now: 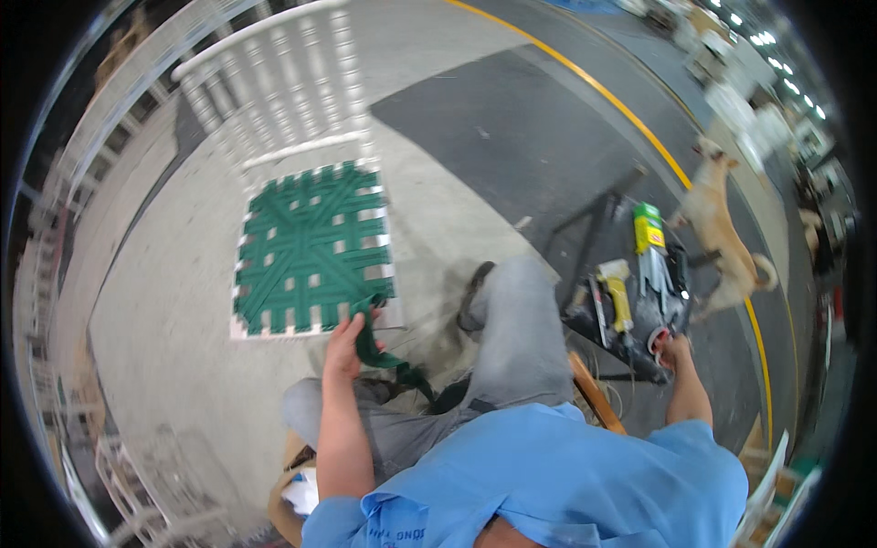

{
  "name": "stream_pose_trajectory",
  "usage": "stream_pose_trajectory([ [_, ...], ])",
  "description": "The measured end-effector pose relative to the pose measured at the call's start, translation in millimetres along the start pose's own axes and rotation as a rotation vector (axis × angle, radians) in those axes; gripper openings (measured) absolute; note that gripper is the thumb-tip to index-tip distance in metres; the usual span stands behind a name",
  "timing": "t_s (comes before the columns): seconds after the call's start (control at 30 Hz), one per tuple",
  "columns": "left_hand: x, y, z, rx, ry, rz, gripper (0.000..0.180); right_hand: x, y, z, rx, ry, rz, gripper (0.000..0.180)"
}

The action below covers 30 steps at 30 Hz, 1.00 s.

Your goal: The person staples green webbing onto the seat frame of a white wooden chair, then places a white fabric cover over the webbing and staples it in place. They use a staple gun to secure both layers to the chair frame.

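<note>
A white chair (274,100) with a spindle back stands ahead on the left. Green webbing (311,242) is woven across its seat, with small gaps showing between the bands. At the seat's near right corner my left hand (344,347) is closed on a green webbing strap (367,342), whose loose end hangs toward my knees. Out to the right, my right hand (675,352) reaches the near edge of a dark tool stand (594,333). Its fingers are around a red ring-shaped thing (657,340), partly hidden and blurred.
On the stand lie a yellow-bodied tool (618,301), a grey metal tool (652,272), a black tool (678,265) and a green-and-yellow package (649,228). A tan dog (720,219) stands just beyond. White chair frames (151,484) line the left side.
</note>
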State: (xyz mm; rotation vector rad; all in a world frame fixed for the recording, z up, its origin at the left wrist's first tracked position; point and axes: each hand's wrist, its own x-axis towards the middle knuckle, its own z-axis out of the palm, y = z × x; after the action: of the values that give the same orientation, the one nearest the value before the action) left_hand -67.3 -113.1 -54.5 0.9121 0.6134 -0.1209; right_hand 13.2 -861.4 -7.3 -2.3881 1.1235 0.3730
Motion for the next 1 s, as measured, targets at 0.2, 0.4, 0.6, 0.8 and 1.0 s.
stream_pose_trajectory([
  [0.2,-7.1,12.3,0.5,-0.173,-0.103,0.000,0.039,-28.1,-14.0,-6.0,0.887,-0.264,0.135,0.019],
  [0.4,0.5,27.7,-17.9,-0.230,-0.095,0.050,0.034,-98.3,-142.8,-9.9,0.621,-0.247,-0.526,0.047],
  [0.6,11.3,30.5,-29.7,-0.279,-0.065,0.108,0.027,-212.7,-324.6,103.2,-0.213,-0.393,-1.347,0.062],
  [0.8,17.6,41.5,-15.8,-0.159,-0.119,0.065,0.025,-262.6,-410.2,232.3,-0.720,-0.455,-2.051,0.053],
  [1.0,14.9,44.9,-18.1,-0.067,-0.150,0.022,0.025,-278.1,-446.7,298.8,-0.802,-0.519,-2.314,0.050],
])
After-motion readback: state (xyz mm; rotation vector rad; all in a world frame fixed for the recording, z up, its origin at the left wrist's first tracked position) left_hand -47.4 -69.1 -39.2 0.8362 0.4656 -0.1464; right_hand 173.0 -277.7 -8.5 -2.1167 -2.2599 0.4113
